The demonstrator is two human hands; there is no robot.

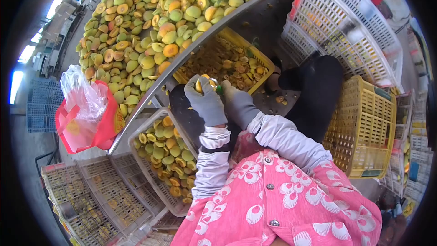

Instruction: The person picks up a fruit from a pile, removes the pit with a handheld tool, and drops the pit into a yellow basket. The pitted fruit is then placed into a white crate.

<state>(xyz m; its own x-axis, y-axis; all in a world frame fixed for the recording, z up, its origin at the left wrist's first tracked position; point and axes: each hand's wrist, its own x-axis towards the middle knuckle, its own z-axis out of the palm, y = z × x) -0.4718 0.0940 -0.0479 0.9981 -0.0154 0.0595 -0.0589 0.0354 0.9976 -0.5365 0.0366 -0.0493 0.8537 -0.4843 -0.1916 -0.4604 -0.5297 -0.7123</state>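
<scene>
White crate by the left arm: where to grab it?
Likely take the white crate by its rim at the two short ends, from the sides: open-topped and full of fruit halves, so only rim and lattice walls are bare.

Small yellow-orange fruit [203, 84] in the gray-gloved left hand [207, 101], just above a yellow crate [264, 66] of cut pieces.

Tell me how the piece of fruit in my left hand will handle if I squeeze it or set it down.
Probably light and slightly soft: the left hand wraps the fruit easily in its fingers. Yellow cut flesh shows, so it is likely wet and slippery, though the glove should help. Set on its rounded side, it may rock or roll.
</scene>
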